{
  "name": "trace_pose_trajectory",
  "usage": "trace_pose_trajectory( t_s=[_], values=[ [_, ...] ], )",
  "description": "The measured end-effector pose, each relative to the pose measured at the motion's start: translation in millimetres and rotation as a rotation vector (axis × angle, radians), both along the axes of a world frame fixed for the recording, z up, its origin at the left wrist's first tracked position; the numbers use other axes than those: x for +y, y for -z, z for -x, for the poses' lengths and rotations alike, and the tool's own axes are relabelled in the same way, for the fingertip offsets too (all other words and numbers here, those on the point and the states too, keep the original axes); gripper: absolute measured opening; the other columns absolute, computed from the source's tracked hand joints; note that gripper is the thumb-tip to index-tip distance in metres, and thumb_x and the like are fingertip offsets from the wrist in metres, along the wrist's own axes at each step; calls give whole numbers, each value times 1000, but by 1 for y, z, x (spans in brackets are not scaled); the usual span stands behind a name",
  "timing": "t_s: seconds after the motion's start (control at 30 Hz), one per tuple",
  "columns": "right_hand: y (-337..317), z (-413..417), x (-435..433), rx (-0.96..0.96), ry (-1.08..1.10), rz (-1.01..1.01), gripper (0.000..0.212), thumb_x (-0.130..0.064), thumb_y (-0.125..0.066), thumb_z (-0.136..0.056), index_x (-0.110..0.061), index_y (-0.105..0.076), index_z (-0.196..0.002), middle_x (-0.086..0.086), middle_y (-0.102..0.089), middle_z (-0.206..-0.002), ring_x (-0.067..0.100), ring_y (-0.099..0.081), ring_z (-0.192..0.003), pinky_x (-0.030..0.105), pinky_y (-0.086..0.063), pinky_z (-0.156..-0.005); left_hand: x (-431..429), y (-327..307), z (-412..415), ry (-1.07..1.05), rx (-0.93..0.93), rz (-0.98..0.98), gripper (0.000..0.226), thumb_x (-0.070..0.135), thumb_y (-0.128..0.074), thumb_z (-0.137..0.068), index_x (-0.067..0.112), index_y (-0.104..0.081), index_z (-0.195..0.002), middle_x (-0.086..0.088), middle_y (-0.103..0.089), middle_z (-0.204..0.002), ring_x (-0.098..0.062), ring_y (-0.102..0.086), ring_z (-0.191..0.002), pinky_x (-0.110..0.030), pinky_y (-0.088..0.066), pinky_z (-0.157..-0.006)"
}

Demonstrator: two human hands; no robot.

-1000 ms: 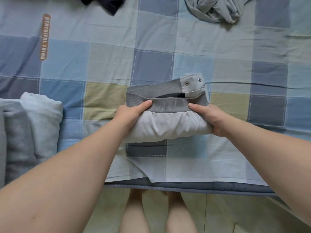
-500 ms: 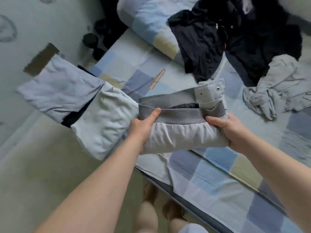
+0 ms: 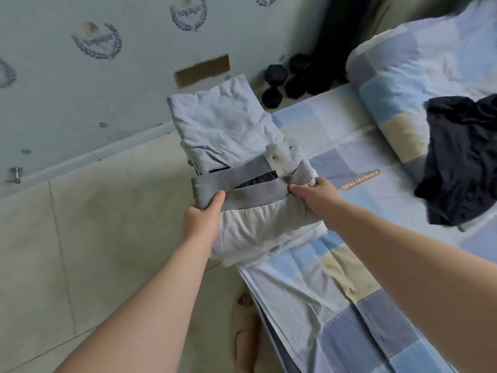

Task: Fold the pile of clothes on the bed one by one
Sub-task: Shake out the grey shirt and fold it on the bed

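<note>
Folded garment (image 3: 258,227) gripped at both ends — left hand (image 3: 201,219), right hand (image 3: 317,196) — left fingers hidden underneath.

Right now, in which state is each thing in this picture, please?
grey garment: folded, held at both ends.
left hand: grips the garment's left end.
right hand: grips its right end.
light blue garment: folded, at the corner of the bed.
dark clothes: unfolded, heaped on the bed.
</note>
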State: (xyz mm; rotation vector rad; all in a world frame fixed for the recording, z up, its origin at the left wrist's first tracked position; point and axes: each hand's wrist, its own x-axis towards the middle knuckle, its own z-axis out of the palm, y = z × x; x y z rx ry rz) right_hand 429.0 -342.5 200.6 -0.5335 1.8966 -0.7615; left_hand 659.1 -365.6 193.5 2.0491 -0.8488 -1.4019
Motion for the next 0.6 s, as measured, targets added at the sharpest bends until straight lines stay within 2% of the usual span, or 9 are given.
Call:
trace_pose_trajectory(
  t_s=[0.07, 0.1, 0.17, 0.27, 0.33, 0.37, 0.43, 0.5, 0.6],
  values=[
    [22, -16, -10, 104, -10, -29, 62, -43, -76, -83, -22, -45, -133, 0, -58, -127, 20, -55, -106, 34, -45, -88, -2, 31, -6, -37, -22, -16, 49, 58, -72, -83, 13, -65, -99, -2, -71, -95, -21, -66, -81, -31, -47, -73],
    [29, -21, -12, 226, -33, -9, 75, -47, -75, -82, -25, -37, -143, 0, -53, -138, 23, -52, -120, 40, -45, -98, -4, 43, -7, -58, -20, 8, 52, 61, -71, -82, 13, -65, -101, -1, -71, -95, -23, -67, -85, -33, -49, -75],
    [28, -30, -8, 588, -125, 99, 90, -45, -71, -84, -30, -19, -156, 1, -31, -159, 27, -32, -144, 50, -28, -116, -5, 54, -8, -76, -26, 50, 54, 63, -71, -81, 15, -63, -104, 0, -71, -95, -23, -67, -88, -35, -52, -79],
    [14, -48, 9, 981, -466, 429, 77, -44, -56, -90, -38, -20, -158, -3, -7, -168, 27, -5, -155, 55, -8, -122, 1, 59, -2, -39, -80, 70, 53, 60, -71, -83, 15, -57, -106, -1, -67, -97, -28, -65, -93, -35, -48, -77],
    [24, -51, 13, 1037, -724, 397, 69, -55, -43, -91, -44, -22, -156, -6, -2, -169, 29, 2, -155, 62, -5, -120, 9, 52, 1, -40, -213, 146, 60, 54, -73, -83, 12, -52, -120, -10, -63, -116, -34, -61, -107, -37, -45, -81],
    [32, -49, 12, 1045, -797, 331, 68, -60, -38, -92, -45, -22, -156, -6, -2, -169, 31, 1, -155, 65, -6, -119, 12, 47, 1, 9, -377, 249, 66, 50, -73, -84, 11, -48, -131, -14, -57, -129, -38, -56, -116, -42, -43, -88],
    [43, -42, 5, 1058, -838, 246, 68, -66, -33, -92, -46, -22, -156, -6, -5, -169, 32, -2, -155, 66, -7, -118, 16, 40, 1, 238, -696, 593, 65, 37, -70, -84, 14, -48, -140, -13, -48, -144, -39, -47, -129, -49, -38, -99],
    [47, -36, -8, 1085, -834, 259, 68, -68, -32, -92, -45, -24, -156, -5, -8, -169, 31, -5, -155, 63, -7, -120, 15, 38, 8, 542, -740, 863, 52, 31, -67, -86, 21, -56, -137, -7, -48, -148, -35, -47, -133, -50, -38, -105],
    [55, -25, -16, 1100, -836, 315, 67, -66, -33, -94, -42, -27, -156, -2, -12, -169, 29, -8, -155, 61, -11, -120, 14, 55, 21, 847, -744, 704, 55, 46, -48, -97, 35, -41, -151, 0, -31, -163, -26, -28, -149, -49, -23, -120]
  ],
)
